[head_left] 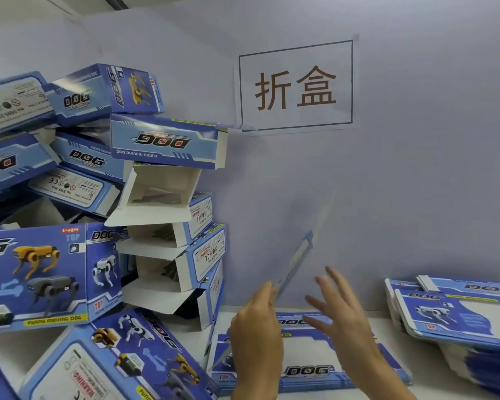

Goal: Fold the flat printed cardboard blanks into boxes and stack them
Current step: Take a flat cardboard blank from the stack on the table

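Note:
My left hand (256, 333) pinches the lower edge of a flat blue printed blank (296, 262), which stands on edge in the air and is motion-blurred. My right hand (341, 316) hovers just right of it with fingers spread, touching nothing that I can see. Under both hands a low pile of flat blanks (309, 370) lies on the white table. A second, thicker pile of blanks (456, 316) lies at the right. At the left rises a tall, untidy heap of folded blue boxes (162, 145), several with open white flaps.
A grey wall stands right behind the table, with a paper sign (296, 85) taped to it. The heap of boxes fills the whole left half, down to the near edge. A strip of white table (387, 330) shows between the two piles of blanks.

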A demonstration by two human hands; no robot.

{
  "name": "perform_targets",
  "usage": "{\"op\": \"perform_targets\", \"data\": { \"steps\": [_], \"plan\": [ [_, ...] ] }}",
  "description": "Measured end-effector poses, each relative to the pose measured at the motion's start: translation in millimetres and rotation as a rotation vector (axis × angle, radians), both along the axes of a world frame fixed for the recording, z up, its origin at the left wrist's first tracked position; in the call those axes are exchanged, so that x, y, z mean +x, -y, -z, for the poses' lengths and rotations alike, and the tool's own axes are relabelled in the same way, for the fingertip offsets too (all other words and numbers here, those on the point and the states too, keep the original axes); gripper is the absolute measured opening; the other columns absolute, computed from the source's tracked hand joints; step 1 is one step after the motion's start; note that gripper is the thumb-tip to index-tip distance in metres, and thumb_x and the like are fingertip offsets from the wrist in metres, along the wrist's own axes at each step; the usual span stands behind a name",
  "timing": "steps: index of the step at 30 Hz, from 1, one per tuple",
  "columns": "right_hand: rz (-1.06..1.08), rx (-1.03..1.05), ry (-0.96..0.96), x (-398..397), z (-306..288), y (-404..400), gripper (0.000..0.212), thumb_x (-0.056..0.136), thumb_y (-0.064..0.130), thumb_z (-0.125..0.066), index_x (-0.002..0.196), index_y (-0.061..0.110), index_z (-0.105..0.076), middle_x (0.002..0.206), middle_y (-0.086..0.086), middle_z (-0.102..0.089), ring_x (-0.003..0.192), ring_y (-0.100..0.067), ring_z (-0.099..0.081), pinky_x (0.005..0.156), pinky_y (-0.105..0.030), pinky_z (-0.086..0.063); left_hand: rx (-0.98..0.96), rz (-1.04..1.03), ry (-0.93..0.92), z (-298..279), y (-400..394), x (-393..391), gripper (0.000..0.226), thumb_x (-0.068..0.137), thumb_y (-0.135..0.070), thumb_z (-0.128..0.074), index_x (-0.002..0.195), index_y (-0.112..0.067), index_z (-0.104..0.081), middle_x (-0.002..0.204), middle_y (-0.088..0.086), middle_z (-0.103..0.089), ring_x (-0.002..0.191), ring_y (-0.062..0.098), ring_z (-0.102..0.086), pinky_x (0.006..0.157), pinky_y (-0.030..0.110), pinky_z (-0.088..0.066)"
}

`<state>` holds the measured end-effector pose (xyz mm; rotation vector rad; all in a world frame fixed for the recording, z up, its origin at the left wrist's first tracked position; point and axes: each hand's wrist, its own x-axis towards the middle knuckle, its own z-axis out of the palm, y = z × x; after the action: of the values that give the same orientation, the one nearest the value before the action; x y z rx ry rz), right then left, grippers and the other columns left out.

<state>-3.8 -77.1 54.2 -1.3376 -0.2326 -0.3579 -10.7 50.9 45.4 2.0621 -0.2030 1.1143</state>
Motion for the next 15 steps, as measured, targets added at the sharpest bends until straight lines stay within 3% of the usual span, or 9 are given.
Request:
{"op": "perform_targets", "data": {
  "steps": [2, 5, 7, 10, 13, 15],
  "plan": [
    [-0.138, 0.030, -0.073, 2, -3, -3, 0.056, 0.081, 0.053, -0.059, 0.133, 0.041, -0.044, 0.123, 0.010, -0.062, 0.110, -0.022, -0.066, 0.085, -0.041, -0.059, 0.055, 0.171, -0.054, 0, 11, -2, 0.025, 0.104, -0.028, -0.046, 0.116, -0.027, -0.068, 0.091, -0.008, -0.071, 0.075, 0.002, -0.062, 0.065, 0.006, -0.047],
    [0.136, -0.059, -0.007, 9, -4, 4, 0.009, 0.102, 0.023, -0.051, 0.109, 0.023, -0.057, 0.093, -0.005, -0.068, 0.085, -0.016, -0.069, 0.072, -0.036, -0.056, 0.137, 0.480, -0.186, -4, 27, -4, 0.040, 0.102, -0.020, -0.054, 0.139, -0.035, -0.055, 0.124, -0.022, -0.063, 0.106, -0.016, -0.057, 0.094, 0.007, -0.046],
    [0.254, -0.081, 0.009, 12, -4, 16, 0.016, 0.104, 0.010, -0.044, 0.095, 0.018, -0.054, 0.080, -0.010, -0.061, 0.070, -0.020, -0.062, 0.065, -0.041, -0.053, 0.154, 0.567, -0.234, -8, 29, -5, 0.038, 0.100, -0.020, -0.056, 0.136, -0.030, -0.059, 0.128, -0.031, -0.051, 0.113, -0.025, -0.044, 0.098, 0.000, -0.036],
    [0.290, -0.079, 0.046, 10, -12, 31, 0.022, 0.104, 0.004, -0.042, 0.096, 0.019, -0.055, 0.081, -0.006, -0.064, 0.077, -0.026, -0.063, 0.072, -0.047, -0.055, 0.013, 0.496, -0.151, -16, 21, -4, 0.021, 0.101, -0.022, -0.056, 0.114, -0.028, -0.070, 0.108, -0.038, -0.056, 0.104, -0.022, -0.049, 0.091, 0.004, -0.041],
    [0.294, -0.127, 0.109, 4, -22, 44, 0.026, 0.104, 0.005, -0.042, 0.102, 0.027, -0.056, 0.090, 0.002, -0.074, 0.077, -0.012, -0.070, 0.060, -0.028, -0.057, -0.218, 0.257, -0.072, -26, 5, -3, 0.028, 0.099, -0.022, -0.058, 0.125, -0.033, -0.056, 0.133, -0.019, -0.049, 0.125, -0.007, -0.043, 0.110, 0.022, -0.040],
    [0.279, -0.157, 0.139, 1, -28, 53, 0.028, 0.104, 0.004, -0.043, 0.106, 0.029, -0.056, 0.089, -0.003, -0.075, 0.074, -0.020, -0.068, 0.061, -0.035, -0.055, -0.331, 0.146, -0.026, -33, -8, -3, 0.048, 0.097, -0.024, -0.061, 0.142, -0.026, -0.045, 0.147, -0.014, -0.040, 0.138, 0.004, -0.034, 0.116, 0.028, -0.032]
  ]
}}
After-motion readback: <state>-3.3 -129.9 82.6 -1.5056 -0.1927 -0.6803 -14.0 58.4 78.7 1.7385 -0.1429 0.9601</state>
